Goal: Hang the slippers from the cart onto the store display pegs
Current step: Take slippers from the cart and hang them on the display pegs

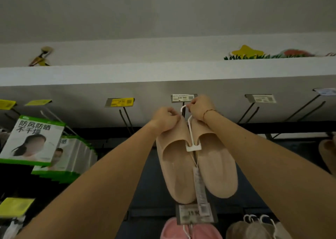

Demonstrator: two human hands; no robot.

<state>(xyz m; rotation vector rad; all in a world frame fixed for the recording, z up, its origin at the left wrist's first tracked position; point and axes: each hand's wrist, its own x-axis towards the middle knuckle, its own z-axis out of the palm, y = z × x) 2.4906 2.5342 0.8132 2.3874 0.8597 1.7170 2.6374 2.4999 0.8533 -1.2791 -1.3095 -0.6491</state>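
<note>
Beige slippers (196,166) at centre, hanging toes-down on a white hanger (190,129). Left hand (166,119) curled round the heel of the left slipper at 10 o'clock of the pair. Right hand (199,108) at 12 o'clock, fingers pinched on the hanger's hook just below the price tag (183,98). Dark peg (183,111) barely showing between the hands; whether the hook is over it, cannot tell. Probably light, soft foam, bendy rather than fragile, apt to swing. Best held at the stiff hook for aim, heel steadied against sway. Paper label (200,189) dangling at 6 o'clock, likely to snag.
</note>
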